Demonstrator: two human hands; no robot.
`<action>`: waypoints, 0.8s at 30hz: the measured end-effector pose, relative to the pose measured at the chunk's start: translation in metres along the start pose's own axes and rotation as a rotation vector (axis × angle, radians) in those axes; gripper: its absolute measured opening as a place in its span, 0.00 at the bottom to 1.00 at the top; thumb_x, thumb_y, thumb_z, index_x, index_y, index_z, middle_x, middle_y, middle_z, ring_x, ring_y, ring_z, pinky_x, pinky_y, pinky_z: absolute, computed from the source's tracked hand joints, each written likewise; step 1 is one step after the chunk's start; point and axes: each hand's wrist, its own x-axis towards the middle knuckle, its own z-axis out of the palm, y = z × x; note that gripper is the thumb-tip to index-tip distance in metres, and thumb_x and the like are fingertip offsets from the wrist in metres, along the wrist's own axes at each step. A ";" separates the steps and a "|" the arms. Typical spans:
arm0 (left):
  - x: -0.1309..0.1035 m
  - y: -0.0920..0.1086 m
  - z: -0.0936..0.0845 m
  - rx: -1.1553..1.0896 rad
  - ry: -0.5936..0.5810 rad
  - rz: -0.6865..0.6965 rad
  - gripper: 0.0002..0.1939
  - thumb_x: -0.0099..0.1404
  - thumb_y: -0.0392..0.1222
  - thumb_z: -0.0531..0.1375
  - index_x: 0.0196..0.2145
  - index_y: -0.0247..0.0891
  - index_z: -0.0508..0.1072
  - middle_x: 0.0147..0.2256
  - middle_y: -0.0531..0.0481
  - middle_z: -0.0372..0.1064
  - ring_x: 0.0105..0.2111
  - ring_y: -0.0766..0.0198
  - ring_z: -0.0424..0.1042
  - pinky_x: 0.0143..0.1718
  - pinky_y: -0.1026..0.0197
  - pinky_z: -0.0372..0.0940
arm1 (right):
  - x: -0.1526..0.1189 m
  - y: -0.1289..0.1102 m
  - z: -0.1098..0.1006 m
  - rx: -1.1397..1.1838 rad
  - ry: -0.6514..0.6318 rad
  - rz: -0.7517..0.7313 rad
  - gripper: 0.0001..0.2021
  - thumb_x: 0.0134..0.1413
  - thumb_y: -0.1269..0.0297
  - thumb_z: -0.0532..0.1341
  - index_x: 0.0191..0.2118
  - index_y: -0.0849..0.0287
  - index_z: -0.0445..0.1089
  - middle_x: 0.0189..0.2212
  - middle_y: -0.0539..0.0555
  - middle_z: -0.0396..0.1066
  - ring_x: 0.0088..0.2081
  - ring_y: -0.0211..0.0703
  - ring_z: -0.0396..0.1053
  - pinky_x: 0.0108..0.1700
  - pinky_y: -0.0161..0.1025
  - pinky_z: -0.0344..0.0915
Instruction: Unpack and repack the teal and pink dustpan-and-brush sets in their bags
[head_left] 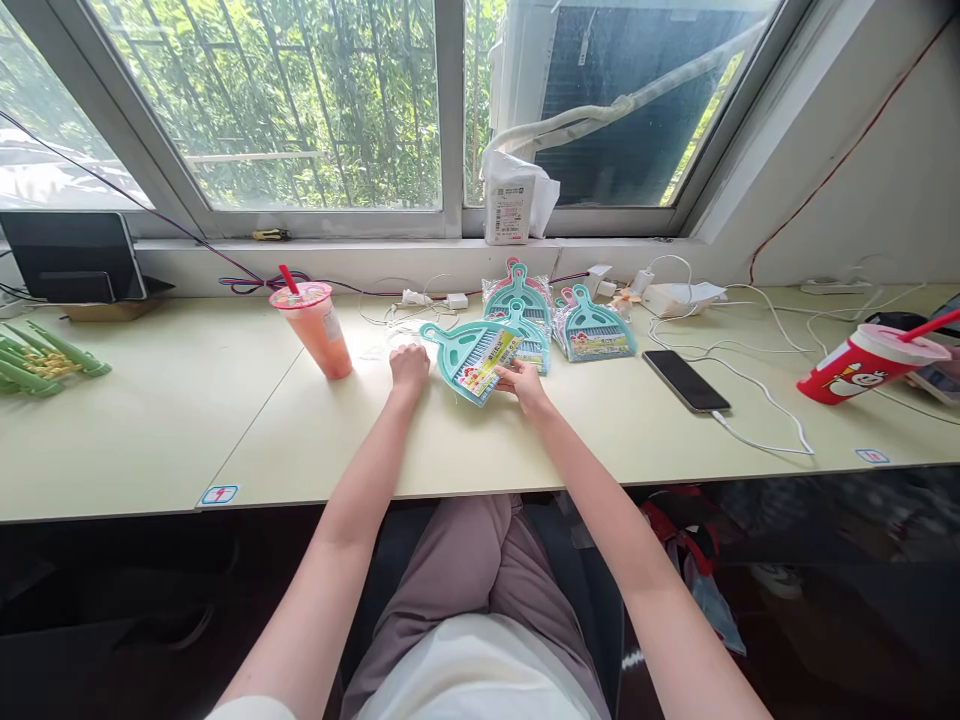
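My right hand [523, 385] pinches the lower right edge of a teal mini dustpan and brush set [469, 358] with a yellow label card. The set is tilted, its handle pointing to the upper left. Closed into a fist, my left hand [409, 368] rests on the desk just left of the set; its fingertips are turned away, and nothing shows in it. Behind the held set lie more teal and pink dustpan sets in clear wrap [517, 300], partly overlapping. Another wrapped dustpan set [596, 325] lies to their right.
A pink drink cup [319, 330] stands left of my hands. At right are a phone [686, 380] on a white cable and a red cup [862, 365]. Green plastic pieces [45, 362] and a tablet [71, 257] are far left. A tissue pack [514, 210] sits on the sill.
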 end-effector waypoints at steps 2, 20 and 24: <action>0.000 0.000 -0.004 0.020 0.043 -0.031 0.15 0.65 0.36 0.51 0.38 0.34 0.78 0.40 0.30 0.71 0.49 0.36 0.66 0.51 0.40 0.54 | 0.000 0.000 0.000 -0.030 0.020 0.008 0.06 0.53 0.74 0.66 0.37 0.61 0.71 0.31 0.55 0.79 0.33 0.47 0.78 0.44 0.49 0.79; -0.007 0.008 -0.018 0.048 0.344 0.094 0.20 0.70 0.39 0.46 0.43 0.33 0.77 0.42 0.33 0.73 0.48 0.42 0.66 0.58 0.44 0.49 | 0.002 -0.002 -0.004 -0.076 0.102 -0.003 0.07 0.51 0.73 0.67 0.37 0.61 0.71 0.30 0.53 0.78 0.31 0.45 0.78 0.42 0.48 0.79; -0.007 0.006 -0.018 -0.065 0.399 0.104 0.19 0.70 0.39 0.47 0.42 0.36 0.78 0.42 0.35 0.74 0.50 0.43 0.66 0.62 0.42 0.45 | 0.005 0.000 -0.008 -0.065 0.185 -0.013 0.08 0.50 0.73 0.67 0.37 0.62 0.71 0.30 0.54 0.78 0.33 0.48 0.78 0.45 0.50 0.79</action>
